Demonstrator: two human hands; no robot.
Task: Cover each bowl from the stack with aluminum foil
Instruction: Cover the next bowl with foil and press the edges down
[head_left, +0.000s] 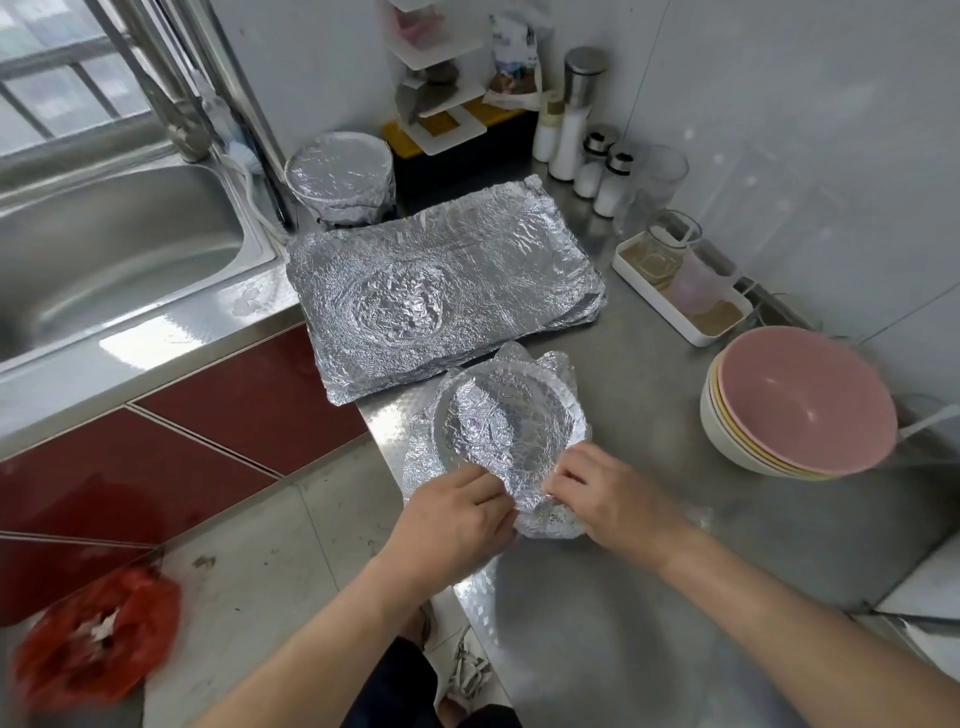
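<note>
Hidden: the wrapped bowl (498, 431) shows none of its own surface; only a round rim outline presses through the silver.
Hard to tell: fingertips of both hands are tucked into the crumpled flap, so exactly where they pinch is lost.
Blurred: the red bag (93, 634) on the floor at near left is smeared, and its contents are unclear.
Cut off: the sink (104, 249) runs out of the left edge, and both forearms leave at the bottom.
Foil (550, 519): wrinkled and shiny, sagging into the bowl's middle. It is bunched in points at the far rim and loose in a thick fold at the near rim.
Bowl's place: on the tabletop (649, 597) at its left edge, just near of the foil sheets (441, 291), with its far flaps touching them.
Left hand (457, 514): curled, grasping the foil at the near-left rim.
Right hand (608, 499): curled, grasping the same fold from the right.
Bowl stack (800, 405): bare, pink on top, with yellow and white rims below, well apart at right.
Finished bowl (340, 174): foil pulled smooth and tight, far behind the sheets.
Sheets: flat pile with a round dent pressed in the top one.
</note>
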